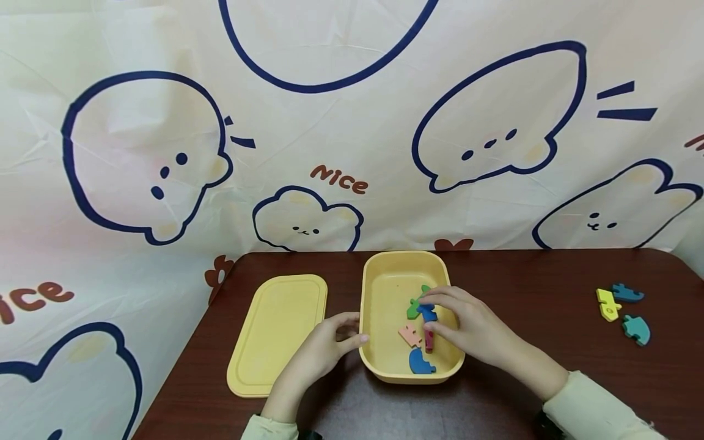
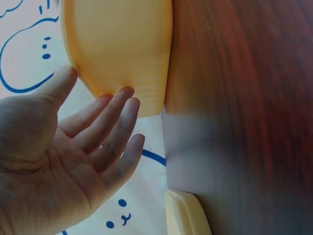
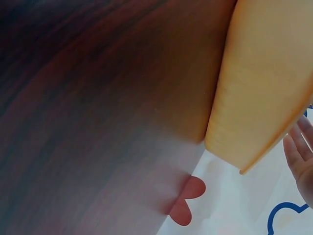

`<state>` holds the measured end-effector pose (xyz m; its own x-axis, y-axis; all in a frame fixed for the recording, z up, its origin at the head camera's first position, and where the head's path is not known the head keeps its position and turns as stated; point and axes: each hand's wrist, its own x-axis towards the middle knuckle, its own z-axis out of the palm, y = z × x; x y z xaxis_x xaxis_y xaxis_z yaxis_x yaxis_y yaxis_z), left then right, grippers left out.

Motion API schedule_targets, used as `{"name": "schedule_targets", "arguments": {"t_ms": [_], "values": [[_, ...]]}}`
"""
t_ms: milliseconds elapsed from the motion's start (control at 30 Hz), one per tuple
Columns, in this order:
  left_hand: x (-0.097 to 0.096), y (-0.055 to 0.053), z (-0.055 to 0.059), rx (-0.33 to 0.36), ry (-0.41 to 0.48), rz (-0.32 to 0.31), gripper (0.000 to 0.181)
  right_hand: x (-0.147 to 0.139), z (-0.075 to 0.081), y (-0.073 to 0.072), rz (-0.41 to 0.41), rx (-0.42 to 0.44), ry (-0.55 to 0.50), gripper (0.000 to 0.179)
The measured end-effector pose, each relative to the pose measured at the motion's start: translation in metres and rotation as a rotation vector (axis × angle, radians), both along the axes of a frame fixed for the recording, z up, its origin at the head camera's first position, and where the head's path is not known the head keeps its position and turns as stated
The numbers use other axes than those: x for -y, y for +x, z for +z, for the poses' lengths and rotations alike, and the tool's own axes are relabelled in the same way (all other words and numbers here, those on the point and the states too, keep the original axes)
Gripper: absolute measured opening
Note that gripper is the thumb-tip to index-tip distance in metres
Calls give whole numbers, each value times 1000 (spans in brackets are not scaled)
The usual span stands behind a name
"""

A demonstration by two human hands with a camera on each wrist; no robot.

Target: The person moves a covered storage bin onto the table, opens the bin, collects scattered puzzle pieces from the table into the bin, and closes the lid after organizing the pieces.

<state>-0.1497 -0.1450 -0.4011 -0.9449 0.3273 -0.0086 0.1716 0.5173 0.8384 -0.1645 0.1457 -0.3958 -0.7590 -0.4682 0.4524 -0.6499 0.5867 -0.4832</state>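
A yellow plastic box (image 1: 370, 360) stands in the middle of the table. My left hand (image 1: 321, 348) holds its left side, with the thumb at the rim and the fingertips (image 2: 128, 92) against the outer wall. My right hand (image 1: 478, 324) reaches over the right rim and pinches a blue puzzle piece (image 1: 427, 313) between thumb and fingers. Close below the thumb is a magenta piece (image 1: 429, 342). Around it in the box lie a green piece (image 1: 414, 309), a pink piece (image 1: 409, 335) and a rounded blue piece (image 1: 420, 362). The right wrist view shows only the box's outer wall and part of the hand.
A flat yellow lid (image 1: 280, 333) lies left of the box. To the far right are a yellow piece (image 1: 607, 305), a dark blue piece (image 1: 628, 293) and a teal piece (image 1: 637, 330). A printed cloth (image 1: 385, 134) hangs behind the dark wooden table (image 1: 528, 293).
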Motion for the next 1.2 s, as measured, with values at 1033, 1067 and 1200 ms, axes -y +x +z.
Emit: {"name": "schedule_targets", "arguments": {"t_ms": [1033, 1067, 1200], "values": [[1, 0, -1, 0, 6, 1, 42, 4, -6, -18, 37, 114, 103, 37], [1, 0, -1, -1, 7, 0, 42, 4, -6, -18, 36, 120, 102, 38], [1, 0, -1, 1, 6, -1, 41, 5, -6, -18, 36, 132, 104, 38]]}}
